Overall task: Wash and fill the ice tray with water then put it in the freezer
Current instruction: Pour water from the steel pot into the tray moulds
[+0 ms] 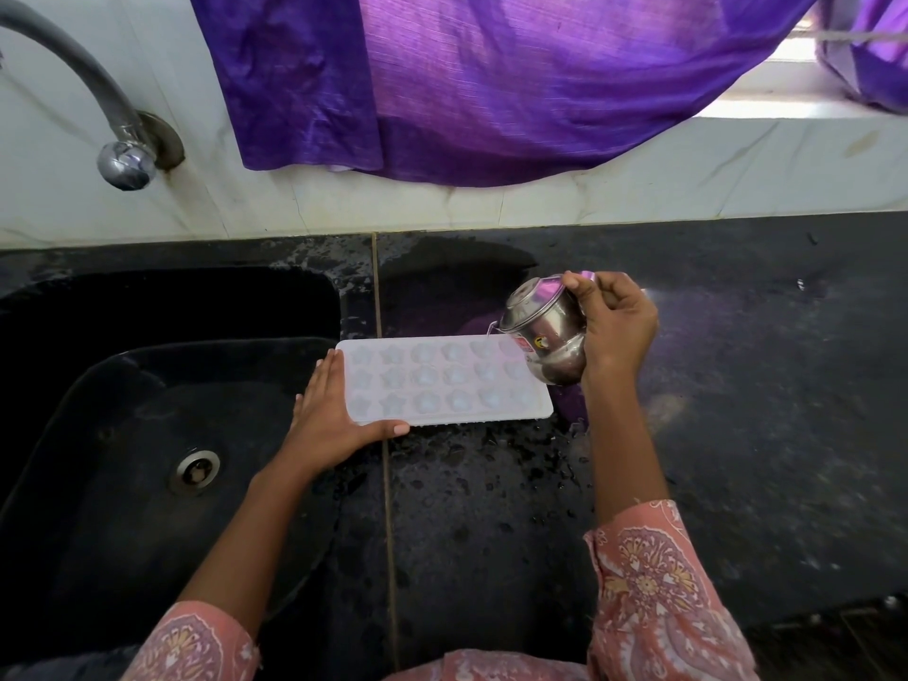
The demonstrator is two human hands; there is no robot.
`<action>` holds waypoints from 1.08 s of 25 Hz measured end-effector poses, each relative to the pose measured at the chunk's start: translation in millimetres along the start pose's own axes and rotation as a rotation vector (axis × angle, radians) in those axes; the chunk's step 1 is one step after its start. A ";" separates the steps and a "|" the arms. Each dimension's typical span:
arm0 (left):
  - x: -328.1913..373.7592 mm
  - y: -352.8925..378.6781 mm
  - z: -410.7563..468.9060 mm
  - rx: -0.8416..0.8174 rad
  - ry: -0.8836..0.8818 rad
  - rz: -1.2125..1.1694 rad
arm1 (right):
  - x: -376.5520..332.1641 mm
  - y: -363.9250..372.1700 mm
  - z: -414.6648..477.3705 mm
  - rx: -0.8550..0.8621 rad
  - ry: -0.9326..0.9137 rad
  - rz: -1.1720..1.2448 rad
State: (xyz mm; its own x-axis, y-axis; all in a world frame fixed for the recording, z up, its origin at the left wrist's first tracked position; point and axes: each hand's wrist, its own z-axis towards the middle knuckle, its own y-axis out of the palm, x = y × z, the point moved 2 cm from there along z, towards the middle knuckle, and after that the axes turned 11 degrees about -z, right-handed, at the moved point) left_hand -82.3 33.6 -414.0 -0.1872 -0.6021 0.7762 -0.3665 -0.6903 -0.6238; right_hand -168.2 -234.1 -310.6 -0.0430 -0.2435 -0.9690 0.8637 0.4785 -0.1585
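My left hand (339, 420) lies spread against the white plastic ice tray (444, 383) beside the counter's sink edge; right hand (614, 326) grips the tilted steel pot (545, 331) (pour slowly, cell by cell).

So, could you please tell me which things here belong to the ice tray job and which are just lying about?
In use:
ice tray, steadied by the left hand
steel pot, tipped over the tray by the right hand

Just there:
purple cloth
tap
sink
black counter
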 end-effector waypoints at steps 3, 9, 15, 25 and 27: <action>2.6 -0.1 -2.2 -0.004 -0.018 -0.008 | 1.9 0.7 0.8 0.002 0.004 -0.001; 3.5 -0.7 -3.7 -0.011 -0.030 -0.005 | 4.3 2.9 0.1 0.003 0.040 0.080; 2.7 0.0 -3.1 -0.010 -0.027 -0.011 | 5.0 7.5 -3.3 0.033 0.146 0.307; 3.8 0.5 -5.3 0.012 -0.022 -0.017 | -4.4 18.3 -10.3 -0.059 0.092 0.195; 2.8 0.5 -4.7 0.014 -0.018 -0.024 | -5.7 20.0 -11.4 -0.078 0.069 0.150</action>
State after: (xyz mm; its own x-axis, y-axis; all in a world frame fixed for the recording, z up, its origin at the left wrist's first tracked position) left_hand -87.3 33.4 -411.7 -0.1624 -0.5925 0.7890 -0.3577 -0.7099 -0.6067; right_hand -156.5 -213.5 -310.4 0.0462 -0.1070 -0.9932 0.8214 0.5699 -0.0232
